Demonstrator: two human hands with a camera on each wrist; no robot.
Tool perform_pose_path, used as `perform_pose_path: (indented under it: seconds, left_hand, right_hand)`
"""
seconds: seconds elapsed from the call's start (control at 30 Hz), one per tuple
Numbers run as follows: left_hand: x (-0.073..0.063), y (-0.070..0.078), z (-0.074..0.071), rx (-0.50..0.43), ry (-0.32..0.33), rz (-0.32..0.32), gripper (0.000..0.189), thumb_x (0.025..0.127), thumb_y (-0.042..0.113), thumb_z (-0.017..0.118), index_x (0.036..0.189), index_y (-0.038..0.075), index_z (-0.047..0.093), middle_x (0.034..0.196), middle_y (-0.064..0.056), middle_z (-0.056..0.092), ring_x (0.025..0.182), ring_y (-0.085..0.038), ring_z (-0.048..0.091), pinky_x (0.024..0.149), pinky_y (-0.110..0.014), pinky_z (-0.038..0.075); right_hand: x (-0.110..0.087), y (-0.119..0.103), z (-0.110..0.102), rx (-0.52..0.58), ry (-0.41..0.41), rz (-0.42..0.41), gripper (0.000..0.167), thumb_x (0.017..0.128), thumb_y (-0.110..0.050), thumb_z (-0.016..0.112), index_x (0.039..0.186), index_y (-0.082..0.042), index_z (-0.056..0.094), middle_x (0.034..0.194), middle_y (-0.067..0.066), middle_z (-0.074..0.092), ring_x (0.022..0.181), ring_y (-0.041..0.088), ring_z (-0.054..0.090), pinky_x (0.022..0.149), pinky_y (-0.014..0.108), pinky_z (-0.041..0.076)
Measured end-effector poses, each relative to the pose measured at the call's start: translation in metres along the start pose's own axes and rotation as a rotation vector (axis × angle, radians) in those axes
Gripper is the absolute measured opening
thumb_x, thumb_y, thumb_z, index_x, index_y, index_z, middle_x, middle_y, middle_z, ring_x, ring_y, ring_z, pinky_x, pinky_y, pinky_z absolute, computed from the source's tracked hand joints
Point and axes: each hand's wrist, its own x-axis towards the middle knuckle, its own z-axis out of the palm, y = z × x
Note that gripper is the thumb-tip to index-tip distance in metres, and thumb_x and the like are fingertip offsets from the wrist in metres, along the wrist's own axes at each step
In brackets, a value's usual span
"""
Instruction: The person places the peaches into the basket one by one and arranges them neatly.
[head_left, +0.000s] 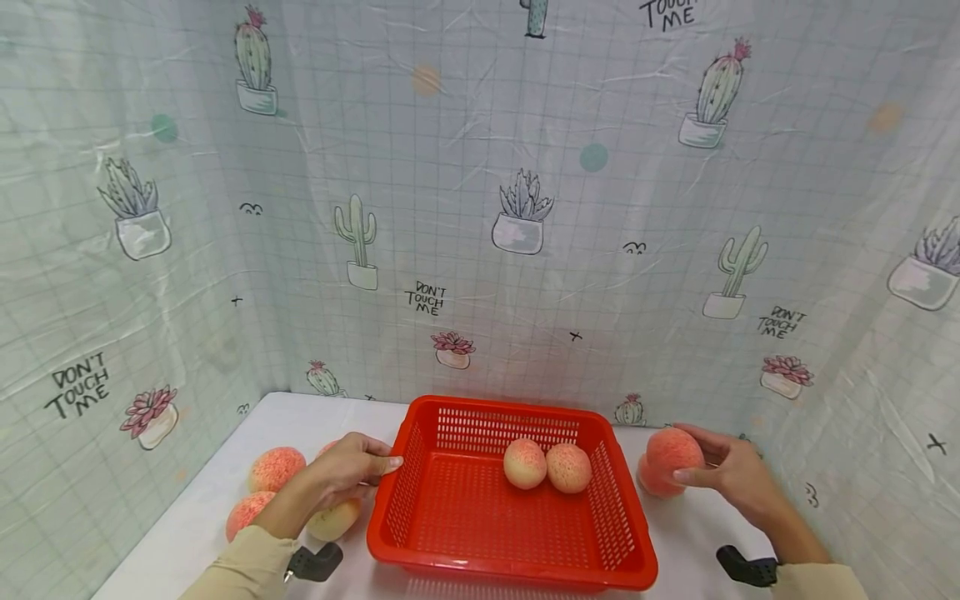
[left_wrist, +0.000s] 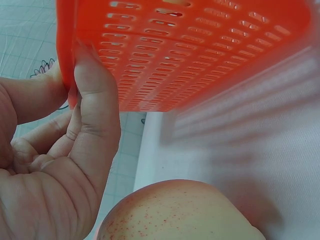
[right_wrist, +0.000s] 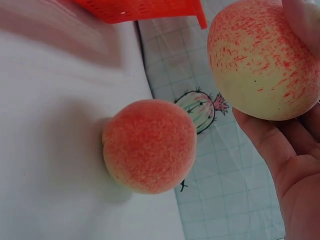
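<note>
A red plastic basket [head_left: 465, 517] with slotted walls stands mid-table, holding two peaches [head_left: 524, 463] toward its right rear. My left hand [head_left: 348, 468] pinches the basket's left rim between thumb and fingers; the left wrist view shows the rim [left_wrist: 66, 50] in that pinch. On the right, my right hand [head_left: 731, 475] grips a peach [head_left: 675, 450] by thumb and fingers, off the table in the right wrist view. Another peach [right_wrist: 150, 146] rests on the table behind and below it, partly hidden in the head view.
Several peaches [head_left: 277, 469] lie on the white table [head_left: 187, 517] left of the basket, some partly covered by the left hand and forearm. One peach [left_wrist: 180, 212] is close under the left hand. A patterned curtain [head_left: 480, 333] encloses the table's back and sides.
</note>
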Motion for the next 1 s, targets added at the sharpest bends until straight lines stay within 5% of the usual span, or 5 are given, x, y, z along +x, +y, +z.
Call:
perform_pose_path:
  seconds: [0.13,0.4,0.7,1.0]
  left_hand:
    - [0.001,-0.001,0.000,-0.003,0.002,0.000,0.040,0.099,0.019,0.071,0.126,-0.010,0.067,0.099,-0.009,0.078,0.081,-0.016,0.072,0.078,-0.034,0.065]
    - [0.000,0.000,0.000,0.004,0.003,0.009,0.041,0.100,0.019,0.070,0.127,-0.010,0.067,0.102,-0.011,0.078,0.082,-0.016,0.073,0.079,-0.034,0.065]
    - [0.000,-0.003,0.001,0.008,0.000,0.019,0.041,0.101,0.017,0.069,0.128,-0.012,0.065,0.101,-0.010,0.077,0.082,-0.016,0.072,0.077,-0.034,0.065]
    - [-0.001,0.001,0.001,0.004,0.007,0.009,0.040,0.100,0.017,0.070,0.128,-0.012,0.066,0.100,-0.011,0.077,0.080,-0.016,0.072,0.075,-0.033,0.065]
  right_hand:
    - [0.002,-0.007,0.002,0.019,-0.020,-0.015,0.083,0.086,-0.021,0.085,0.155,0.000,0.045,0.153,0.028,0.053,0.106,-0.012,0.062,0.090,0.040,0.064]
    - [0.008,-0.021,0.009,0.034,-0.033,-0.029,0.083,0.085,-0.022,0.086,0.154,-0.001,0.047,0.147,0.026,0.059,0.111,0.007,0.069,0.090,0.043,0.064]
    - [0.014,-0.027,0.017,0.020,-0.020,-0.086,0.080,0.083,-0.024,0.087,0.151,0.000,0.051,0.141,0.026,0.064,0.104,-0.004,0.067,0.093,0.051,0.062]
    - [0.019,-0.033,0.023,0.007,-0.045,-0.108,0.079,0.084,-0.024,0.086,0.151,0.000,0.051,0.141,0.025,0.064,0.118,0.033,0.071,0.093,0.053,0.062]
